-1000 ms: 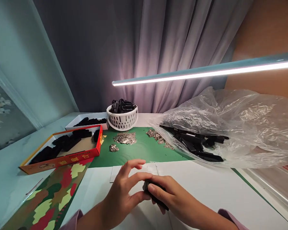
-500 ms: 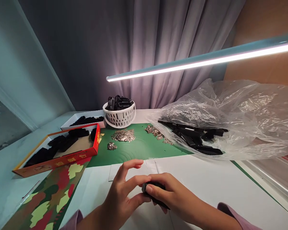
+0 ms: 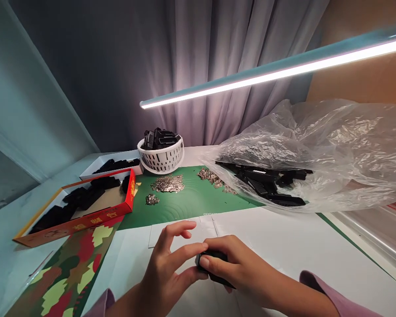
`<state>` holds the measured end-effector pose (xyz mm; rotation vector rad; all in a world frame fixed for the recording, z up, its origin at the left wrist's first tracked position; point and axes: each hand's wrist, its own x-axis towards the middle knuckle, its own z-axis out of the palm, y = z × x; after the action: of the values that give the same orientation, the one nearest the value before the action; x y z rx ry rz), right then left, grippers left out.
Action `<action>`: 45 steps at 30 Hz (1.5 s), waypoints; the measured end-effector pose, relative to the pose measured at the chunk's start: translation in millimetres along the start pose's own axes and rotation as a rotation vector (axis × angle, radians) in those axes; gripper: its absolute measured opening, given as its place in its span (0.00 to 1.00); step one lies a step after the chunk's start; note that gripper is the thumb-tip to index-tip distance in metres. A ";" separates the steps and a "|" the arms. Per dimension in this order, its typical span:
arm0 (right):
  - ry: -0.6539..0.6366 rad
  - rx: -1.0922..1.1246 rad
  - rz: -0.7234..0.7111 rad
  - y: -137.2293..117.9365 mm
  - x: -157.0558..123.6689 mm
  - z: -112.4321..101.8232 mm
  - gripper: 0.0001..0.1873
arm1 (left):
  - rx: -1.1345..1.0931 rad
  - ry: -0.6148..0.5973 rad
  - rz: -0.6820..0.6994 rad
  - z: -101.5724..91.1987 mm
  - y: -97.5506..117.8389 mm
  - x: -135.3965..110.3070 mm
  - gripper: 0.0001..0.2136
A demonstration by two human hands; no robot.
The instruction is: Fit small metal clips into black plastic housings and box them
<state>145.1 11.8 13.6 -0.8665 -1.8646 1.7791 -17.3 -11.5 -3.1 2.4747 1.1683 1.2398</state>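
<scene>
A black plastic part (image 3: 221, 279), small and block-like, is held low over the white sheet (image 3: 270, 246). My right hand (image 3: 232, 259) wraps around it, thumb lying along its near side. At the part's left end, the thumb and forefinger of my left hand (image 3: 171, 259) close on its edge, while the other fingers curl above, away from it. Much of the part is hidden by my right fingers. Beyond my hands, piles of small shiny metal pieces (image 3: 167, 183) lie on a green mat (image 3: 185, 204).
A white basket (image 3: 161, 160) heaped with black parts stands at the back. To the left are a red-and-yellow box (image 3: 132, 193) and a white box (image 3: 86, 171), both holding black pieces. A clear plastic bag (image 3: 343, 154) with black parts spreads across the right. A lit tube lamp (image 3: 267, 75) hangs above.
The view has shifted a little, so the background sits slightly higher and further left. My hands keep nearly the same hold on the black plastic part.
</scene>
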 end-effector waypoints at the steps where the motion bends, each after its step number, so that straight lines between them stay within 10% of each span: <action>1: -0.001 -0.003 0.010 -0.1 -0.7 0.0 0.12 | 0.009 0.000 0.011 -0.7 1.1 1.0 0.08; 12: 0.025 -0.102 -0.021 0.7 -3.8 -1.6 0.10 | -0.070 0.008 0.012 3.4 3.6 -1.9 0.09; 19: 0.121 -0.355 -0.030 3.9 -2.3 -3.3 0.06 | -0.542 -0.123 -0.555 2.7 -1.9 2.3 0.20; 27: 0.120 -0.247 -0.018 8.7 -2.7 -5.7 0.08 | -0.935 -0.224 -0.764 0.1 1.2 13.9 0.14; 37: 0.158 -0.357 0.168 9.9 -1.5 0.2 0.10 | -0.978 -0.345 -0.917 -2.7 -6.3 4.6 0.10; 45: 0.102 -0.394 -0.075 15.0 -3.3 -5.6 0.25 | -0.979 -0.356 -0.871 0.8 -4.9 6.1 0.09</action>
<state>153.5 13.5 -0.4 -0.9874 -2.1842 1.3160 -17.4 -3.8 -1.9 1.1794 0.9866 0.7556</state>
